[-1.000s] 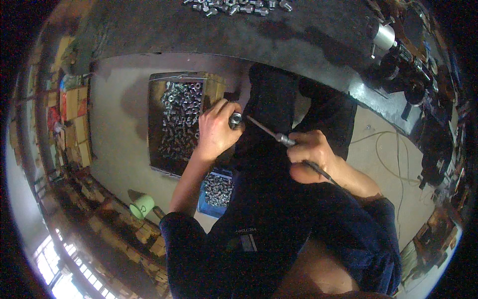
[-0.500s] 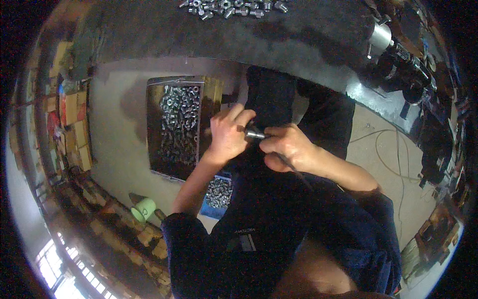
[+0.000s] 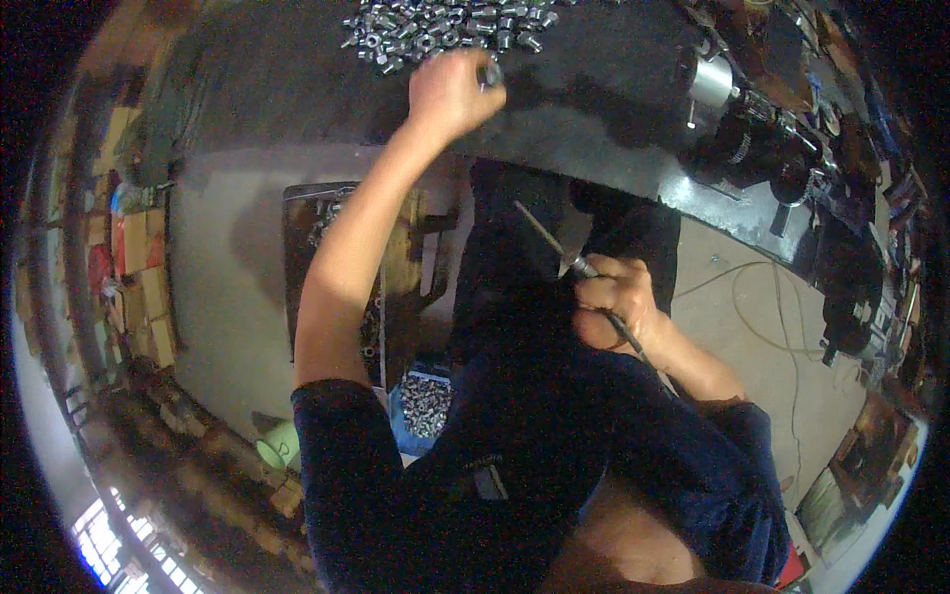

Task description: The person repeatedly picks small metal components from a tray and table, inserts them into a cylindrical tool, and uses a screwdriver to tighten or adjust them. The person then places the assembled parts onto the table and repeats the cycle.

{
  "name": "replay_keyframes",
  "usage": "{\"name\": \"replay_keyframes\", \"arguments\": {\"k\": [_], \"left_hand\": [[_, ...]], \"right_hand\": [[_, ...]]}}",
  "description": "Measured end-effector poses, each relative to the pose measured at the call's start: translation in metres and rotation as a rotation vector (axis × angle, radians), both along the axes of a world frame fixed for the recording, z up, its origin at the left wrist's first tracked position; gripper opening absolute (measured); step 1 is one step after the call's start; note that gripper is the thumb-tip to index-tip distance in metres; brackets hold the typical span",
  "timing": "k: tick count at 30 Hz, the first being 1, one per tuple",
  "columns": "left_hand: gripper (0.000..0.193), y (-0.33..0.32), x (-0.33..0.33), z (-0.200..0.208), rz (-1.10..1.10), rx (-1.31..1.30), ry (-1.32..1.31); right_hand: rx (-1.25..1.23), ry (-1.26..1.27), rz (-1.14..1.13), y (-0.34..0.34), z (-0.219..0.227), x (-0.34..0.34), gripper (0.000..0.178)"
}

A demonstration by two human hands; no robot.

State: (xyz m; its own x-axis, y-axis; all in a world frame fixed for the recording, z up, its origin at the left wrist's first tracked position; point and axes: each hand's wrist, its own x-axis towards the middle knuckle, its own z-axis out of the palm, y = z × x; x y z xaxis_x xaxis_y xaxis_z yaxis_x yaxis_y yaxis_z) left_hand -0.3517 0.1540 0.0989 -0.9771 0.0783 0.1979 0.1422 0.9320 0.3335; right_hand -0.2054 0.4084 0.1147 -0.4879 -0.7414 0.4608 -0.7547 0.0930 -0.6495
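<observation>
My left hand is stretched forward over the dark bench, at the near edge of a pile of small shiny metal fittings. Its fingers are closed around a metal fitting, slightly blurred and partly hidden. Above my lap, my right hand grips a slim handheld tool like a rotary handpiece. A long thin rod points from its front toward the far left. A dark cord or hose runs back from it over my wrist.
A box of metal parts stands left of my legs, partly covered by my left forearm. Below it sits a blue container of small parts. Bench machinery is at the right. Cables lie on the floor; a green cup stands left.
My left hand has left the tool's tip and reached forward to the pile. My right hand has shifted a little right and down with the tool, whose thin rod now shows bare.
</observation>
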Motion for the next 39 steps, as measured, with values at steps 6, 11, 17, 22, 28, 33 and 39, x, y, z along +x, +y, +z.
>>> {"name": "replay_keyframes", "arguments": {"k": [6, 11, 17, 22, 28, 33, 39], "left_hand": [[0.044, 0.004, -0.074, 0.034, 0.049, 1.083, -0.039], [0.030, -0.032, -0.010, 0.046, -0.020, 0.743, 0.112], [0.028, -0.144, 0.137, -0.012, 0.440, 0.742, -0.068], [0.036, -0.218, 0.280, -0.071, 0.561, 0.428, -0.244], [0.045, -0.236, 0.389, -0.132, 0.615, 0.065, -0.575], [0.030, -0.200, 0.353, -0.120, 0.817, -0.258, -0.836], [0.023, -0.201, 0.344, -0.140, 0.750, -0.416, -0.830]], "right_hand": [[0.011, -0.238, -0.068, -0.001, -0.008, 0.010, 0.021], [0.024, -0.309, -0.066, -0.005, -0.004, 0.008, 0.022], [0.033, -0.314, 0.045, -0.011, -0.015, 0.010, 0.023], [0.010, -0.353, 0.049, -0.028, -0.009, 0.011, 0.023], [0.020, -0.361, 0.110, -0.045, -0.006, 0.015, 0.024], [0.027, -0.314, 0.089, -0.045, -0.006, 0.017, 0.022], [0.033, -0.337, 0.079, -0.040, -0.006, 0.018, 0.022]]}}
